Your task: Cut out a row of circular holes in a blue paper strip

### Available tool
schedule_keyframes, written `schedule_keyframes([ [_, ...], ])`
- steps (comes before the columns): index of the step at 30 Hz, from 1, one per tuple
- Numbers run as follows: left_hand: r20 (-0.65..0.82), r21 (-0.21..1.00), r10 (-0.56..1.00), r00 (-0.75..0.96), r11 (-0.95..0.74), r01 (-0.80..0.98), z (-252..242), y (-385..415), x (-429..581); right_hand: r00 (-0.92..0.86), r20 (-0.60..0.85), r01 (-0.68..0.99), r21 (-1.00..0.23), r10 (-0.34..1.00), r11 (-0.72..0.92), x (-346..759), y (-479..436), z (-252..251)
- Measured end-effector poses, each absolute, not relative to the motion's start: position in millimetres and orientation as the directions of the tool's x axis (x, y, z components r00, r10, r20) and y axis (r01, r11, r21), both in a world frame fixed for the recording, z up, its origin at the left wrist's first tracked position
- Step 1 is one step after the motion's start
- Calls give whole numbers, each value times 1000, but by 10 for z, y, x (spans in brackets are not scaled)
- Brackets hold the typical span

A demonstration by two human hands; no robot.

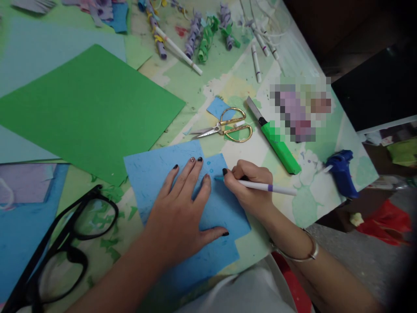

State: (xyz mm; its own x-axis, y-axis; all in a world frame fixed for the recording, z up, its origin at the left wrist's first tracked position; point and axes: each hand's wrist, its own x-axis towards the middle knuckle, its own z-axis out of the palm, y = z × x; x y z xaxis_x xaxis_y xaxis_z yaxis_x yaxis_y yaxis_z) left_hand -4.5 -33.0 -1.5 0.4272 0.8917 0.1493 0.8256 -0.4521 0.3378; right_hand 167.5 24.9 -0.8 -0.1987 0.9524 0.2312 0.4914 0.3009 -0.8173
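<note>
Black-framed glasses [61, 256] sit closest to the lens, bottom left, lying on the table [195, 87].

Head view:
- Left hand [179, 208]: open and flat, fingers spread, palm down on the blue paper sheet [153, 174], pinning it.
- Right hand [250, 184]: closed around a white marker [270, 188] in a writing grip. The tip is on the blue paper sheet, just beside the left fingertips. Small drawn circles are visible near the tip.
- Blue paper sheet: front centre of the table, under both hands.
- Bracelet [309, 254] on the right wrist.
- Behind the hands: gold-handled scissors [224, 127], slightly open, and a green utility knife [276, 141] just right of them.
- Blue glue gun [342, 171] at the right table edge.
- Large green sheet [87, 108] to the left.
- Rolled paper curls [208, 37] and spare markers [256, 63] at the far side.
</note>
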Motion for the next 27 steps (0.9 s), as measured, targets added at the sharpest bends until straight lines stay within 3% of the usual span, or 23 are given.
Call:
schedule_keyframes([
  [9, 147, 325, 893, 427, -451, 831, -14, -330, -49, -253, 267, 489, -794, 930, 361, 1688, 256, -5],
  [19, 154, 324, 890, 430, -457, 828, -10, -336, -47, -178, 216, 488, -828, 960, 276, 1686, 256, 7],
  [27, 149, 321, 891, 428, -453, 832, -15, -329, -48, -239, 248, 479, -811, 939, 336, 1687, 252, -2],
])
